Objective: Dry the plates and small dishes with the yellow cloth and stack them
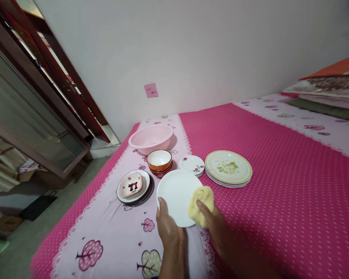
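Note:
A plain white plate (pixel 174 197) is held up over the bed by my left hand (pixel 167 224), whose thumb lies on the plate's lower left rim. My right hand (pixel 213 221) grips a yellow cloth (pixel 202 201) and presses it against the right side of the plate. Just beyond the plate are small flowered plates (pixel 189 163) in a stack and orange bowls (pixel 159 161) stacked together. To the right stands a pile of large yellow-rimmed plates (pixel 228 167). On the left, a square cat dish (pixel 131 185) rests on dark-rimmed plates (pixel 147 195).
A pink basin (pixel 151 138) sits near the wall at the back of the bed (pixel 279 186). Folded bedding (pixel 331 91) lies at the far right. A pink note (pixel 151 90) is on the wall. Left of the bed are the floor and a glass-paned door (pixel 31 104).

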Demonstrator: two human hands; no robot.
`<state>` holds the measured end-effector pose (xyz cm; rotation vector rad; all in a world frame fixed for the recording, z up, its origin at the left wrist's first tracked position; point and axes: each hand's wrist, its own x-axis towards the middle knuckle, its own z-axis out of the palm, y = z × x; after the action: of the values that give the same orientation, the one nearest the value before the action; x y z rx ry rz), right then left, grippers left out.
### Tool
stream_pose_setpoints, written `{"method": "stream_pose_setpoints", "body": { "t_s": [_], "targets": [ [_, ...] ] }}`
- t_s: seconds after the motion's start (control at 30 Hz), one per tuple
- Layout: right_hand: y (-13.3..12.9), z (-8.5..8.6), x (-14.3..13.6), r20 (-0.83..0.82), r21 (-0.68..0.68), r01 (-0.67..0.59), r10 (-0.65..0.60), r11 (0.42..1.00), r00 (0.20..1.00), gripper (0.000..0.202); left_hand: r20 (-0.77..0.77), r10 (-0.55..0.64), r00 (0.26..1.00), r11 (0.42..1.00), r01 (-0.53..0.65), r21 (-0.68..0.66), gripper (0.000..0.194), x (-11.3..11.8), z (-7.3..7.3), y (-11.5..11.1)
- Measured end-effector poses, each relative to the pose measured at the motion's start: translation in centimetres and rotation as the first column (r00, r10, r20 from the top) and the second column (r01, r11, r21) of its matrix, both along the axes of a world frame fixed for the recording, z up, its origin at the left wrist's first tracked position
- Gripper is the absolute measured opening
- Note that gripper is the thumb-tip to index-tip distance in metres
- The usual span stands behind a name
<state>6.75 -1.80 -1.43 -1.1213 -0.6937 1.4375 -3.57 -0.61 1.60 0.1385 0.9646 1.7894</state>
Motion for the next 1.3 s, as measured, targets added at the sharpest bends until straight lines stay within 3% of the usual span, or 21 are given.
{"method": "stream_pose_setpoints", "body": {
  "t_s": [0.1, 0.23, 0.43, 0.57, 0.67, 0.9, 1.1, 1.3],
  "targets": [
    [-1.0, 0.1, -0.5, -0.064, 0.012, -0.046, 0.047, 0.999, 0.997, 0.054, -0.016, 0.006, 1.000, 1.000, -0.006, 0.019, 0.052, 0.2, 0.2, 0.0],
    [0.7, -0.1, 1.1, -0.047, 0.026, -0.017, 0.018, 1.000, 0.999, 0.050, -0.032, -0.041, 0.999, 0.998, 0.042, 0.056, 0.046, 0.6, 0.5, -0.1],
    [4.8, 0.4, 6.3, 0.102, 0.081, 0.027, -0.036, 0.996, 0.994, 0.043, -0.140, -0.276, 0.951, 0.955, 0.287, 0.072, 0.055, 0.0, 0.7, -0.2],
    [5.2, 1.6, 8.6, 0.199, 0.164, -0.056, 0.023, 0.985, 0.980, 0.048, -0.194, -0.451, 0.871, 0.888, 0.460, 0.002, 0.054, -0.5, 0.8, -0.3],
    [4.9, 2.4, 9.3, 0.273, 0.213, -0.134, 0.073, 0.968, 0.959, 0.051, -0.188, -0.505, 0.843, 0.863, 0.500, -0.072, 0.053, -0.7, 0.7, -0.4],
    [5.0, 1.7, 8.3, 0.292, 0.252, -0.146, 0.069, 0.957, 0.954, 0.053, -0.138, -0.377, 0.916, 0.926, 0.372, -0.058, 0.048, 0.1, 0.1, -0.3],
    [4.7, 0.7, 6.0, 0.218, 0.206, -0.041, -0.005, 0.978, 0.976, 0.061, -0.029, -0.218, 0.975, 0.975, 0.217, -0.041, 0.039, 0.2, -0.3, 0.0],
    [2.9, 0.2, 2.4, 0.149, 0.104, 0.058, -0.073, 0.993, 0.986, 0.057, 0.054, -0.155, 0.986, 0.986, 0.158, -0.055, 0.050, -0.1, -1.2, 0.5]
  ]
}}
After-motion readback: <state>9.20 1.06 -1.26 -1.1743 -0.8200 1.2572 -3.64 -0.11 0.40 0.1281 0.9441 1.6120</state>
